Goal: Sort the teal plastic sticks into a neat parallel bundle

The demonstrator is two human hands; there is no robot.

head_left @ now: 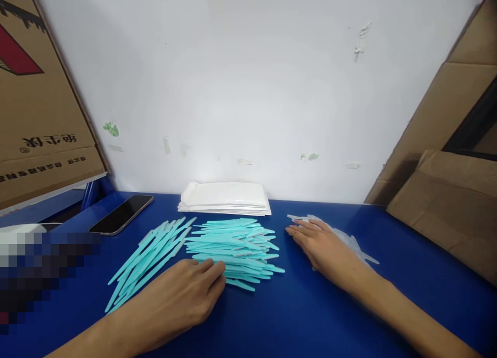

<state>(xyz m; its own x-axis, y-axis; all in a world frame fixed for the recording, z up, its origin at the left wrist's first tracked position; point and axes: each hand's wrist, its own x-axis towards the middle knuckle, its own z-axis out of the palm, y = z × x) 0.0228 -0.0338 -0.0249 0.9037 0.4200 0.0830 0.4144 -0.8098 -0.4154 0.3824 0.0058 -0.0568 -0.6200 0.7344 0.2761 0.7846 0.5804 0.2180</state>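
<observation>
At seven o'clock from the turquoise pile, the left hand (194,290) is being held with its fingers curled against the near edge; whether a stick is being grasped cannot be told. The turquoise pile (240,244), at the clock's centre on the blue table (267,327), is being formed by slim, flat, matt sticks with tapering ends, mostly lying crosswise and overlapping unevenly. At nine o'clock, similar sticks are being fanned slantwise in a looser bundle (151,259). At three o'clock, translucent pieces (351,241) are being partly covered by the right hand (322,244), palm down, its fingers extended and unclenched. At twelve, a white stack (225,196) is being backed by the wall (240,88).
</observation>
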